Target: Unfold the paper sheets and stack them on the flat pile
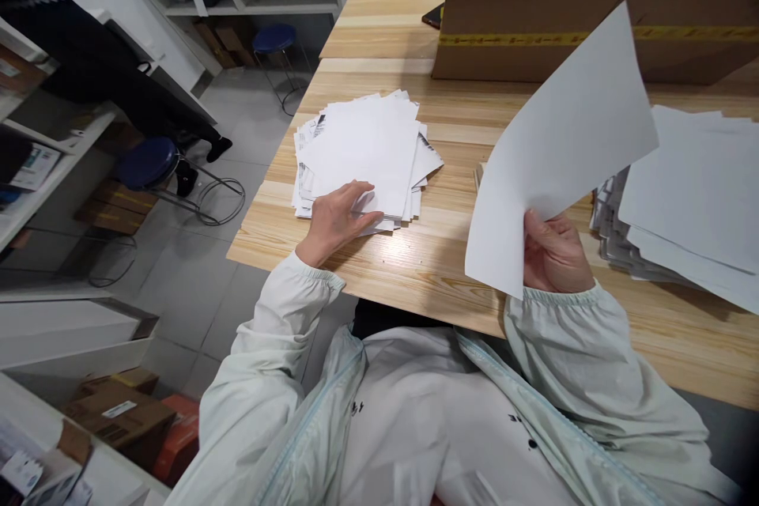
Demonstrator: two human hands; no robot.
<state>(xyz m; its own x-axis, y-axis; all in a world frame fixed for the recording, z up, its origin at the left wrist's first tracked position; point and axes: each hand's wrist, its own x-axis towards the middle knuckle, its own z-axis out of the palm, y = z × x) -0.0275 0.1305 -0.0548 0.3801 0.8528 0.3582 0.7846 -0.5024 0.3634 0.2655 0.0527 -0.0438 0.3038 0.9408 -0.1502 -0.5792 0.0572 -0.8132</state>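
A bent white sheet of paper (569, 126) stands raised above the table, pinched near its lower edge by my right hand (554, 251). On the left, my left hand (339, 217) rests at the near edge of an untidy paper pile (364, 146), thumb and fingers apart. Some sheets in that pile show dark print at their edges. Another, thicker paper stack (700, 190) lies to the right of my right hand, its top sheets blank. The raised sheet covers part of that stack's left side and most of a small object on the table.
Large cardboard boxes (534, 24) stand along the table's far side, with a dark phone-like object (435, 16) beside them. The wooden table (439, 253) ends at the left, above a tiled floor with blue stools (148, 162). A person (112, 67) stands by the shelves.
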